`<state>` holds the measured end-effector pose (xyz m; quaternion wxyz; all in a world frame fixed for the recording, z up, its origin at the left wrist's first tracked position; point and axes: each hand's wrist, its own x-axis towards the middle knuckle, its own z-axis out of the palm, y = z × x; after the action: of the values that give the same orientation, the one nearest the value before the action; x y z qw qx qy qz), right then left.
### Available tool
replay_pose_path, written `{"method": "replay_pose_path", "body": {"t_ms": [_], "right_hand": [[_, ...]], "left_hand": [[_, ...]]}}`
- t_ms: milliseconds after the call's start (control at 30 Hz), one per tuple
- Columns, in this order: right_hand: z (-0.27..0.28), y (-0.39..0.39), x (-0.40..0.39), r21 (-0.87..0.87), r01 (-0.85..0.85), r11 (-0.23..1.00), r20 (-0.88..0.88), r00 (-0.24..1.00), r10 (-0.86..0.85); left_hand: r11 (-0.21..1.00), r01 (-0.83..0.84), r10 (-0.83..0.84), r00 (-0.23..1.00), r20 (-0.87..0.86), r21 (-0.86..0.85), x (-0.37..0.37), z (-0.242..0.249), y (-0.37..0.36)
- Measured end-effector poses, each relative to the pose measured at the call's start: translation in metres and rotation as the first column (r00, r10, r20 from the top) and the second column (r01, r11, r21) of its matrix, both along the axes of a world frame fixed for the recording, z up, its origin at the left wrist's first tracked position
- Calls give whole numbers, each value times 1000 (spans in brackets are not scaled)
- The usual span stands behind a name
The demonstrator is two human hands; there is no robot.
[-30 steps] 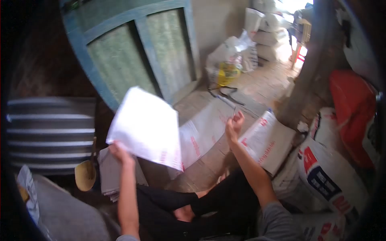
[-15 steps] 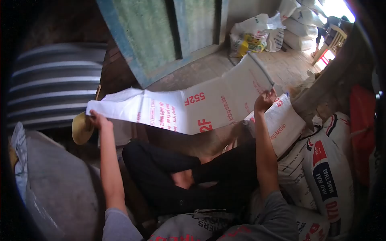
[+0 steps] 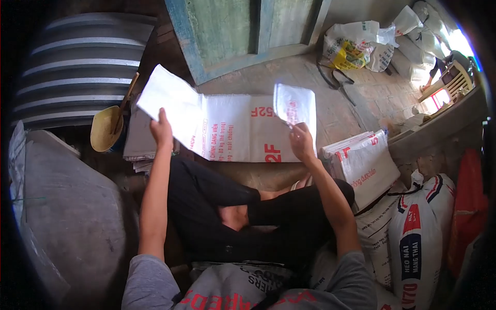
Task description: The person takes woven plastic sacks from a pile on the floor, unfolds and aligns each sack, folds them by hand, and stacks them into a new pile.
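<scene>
A white woven plastic sack with red print stretches across in front of my crossed legs. Near its left end, my left hand is closed on the lower edge, and that end tilts upward. My right hand pinches the other end, which is folded back over the sack with its pale inner flap raised. To the right of that hand lies a pile of folded white sacks. Another stack of flat sacks sits beneath and left of my left hand.
A yellow container with a stick in it stands at left by corrugated metal sheeting. Filled feed sacks crowd my right side. A green-blue door panel leans behind, and printed bags stand farther back.
The sack has come down and closer to me, and its right end is now folded inward to the left. My right hand has moved left and down. The view has shifted.
</scene>
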<state>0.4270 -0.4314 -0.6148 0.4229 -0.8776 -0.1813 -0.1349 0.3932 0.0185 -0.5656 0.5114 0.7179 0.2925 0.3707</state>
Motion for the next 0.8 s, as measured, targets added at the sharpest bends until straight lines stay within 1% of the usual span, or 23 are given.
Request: {"method": "replay_pose_path", "body": {"t_ms": [67,100,133,167,200,233,267,300,333,367,400,467,500,600,633,733,767,800], "right_hand": [[-7,6,-4,-4,-216,976,-88,973,215],[-12,9,-7,2,-322,947,-132,938,320],[-12,11,-11,-37,-337,941,-128,935,330],[-8,12,-15,-77,-351,933,-124,932,341],[-8,14,-17,-115,-365,924,-117,929,352],[-16,12,-12,-145,-321,936,-92,946,310],[-23,9,-6,-209,-275,938,-108,960,257],[-35,5,-3,-348,-150,925,-38,989,146],[-50,-1,1,-472,-13,882,50,998,42],[-65,-9,5,-616,-7,788,-76,996,-50],[-64,-11,4,-656,-57,753,-181,980,-83],[-56,-18,-3,-713,-174,679,-379,910,-166],[-71,-23,1,-704,-237,670,-442,884,-151],[-53,-19,-7,-730,-336,596,-478,874,-92],[-59,-19,-5,-711,-317,628,-470,878,-89],[-73,-19,0,-691,-218,689,-405,906,-120],[-76,-22,2,-683,-213,699,-413,902,-129],[-72,-21,1,-673,-210,709,-422,896,-136]], "left_hand": [[977,106,-90,992,-94,187,8,-16,-6],[959,196,-156,969,-191,207,5,-14,-18],[934,283,-217,934,-285,217,1,-6,-34],[899,398,-294,857,-423,183,-3,2,-44],[854,503,-360,755,-548,133,-5,6,-54],[805,574,-435,743,-509,151,-10,3,-67],[749,640,-508,721,-471,173,-15,0,-79],[627,679,-565,734,-376,382,-13,-10,-85],[480,658,-635,717,-288,580,-10,-17,-89],[394,783,-630,611,-480,481,-12,-22,-89],[354,812,-557,581,-593,463,-11,-31,-90],[253,910,-448,412,-794,329,-14,-27,-102],[159,942,-438,335,-834,295,-11,-50,-95],[-105,993,-190,39,-981,59,-13,-59,-94],[-102,994,-154,12,-988,28,-13,-64,-91],[128,990,-207,-36,-978,-64,-7,-76,-78],[213,977,-194,54,-980,12,-8,-81,-75],[286,958,-206,54,-977,-7,-6,-86,-70]]}}
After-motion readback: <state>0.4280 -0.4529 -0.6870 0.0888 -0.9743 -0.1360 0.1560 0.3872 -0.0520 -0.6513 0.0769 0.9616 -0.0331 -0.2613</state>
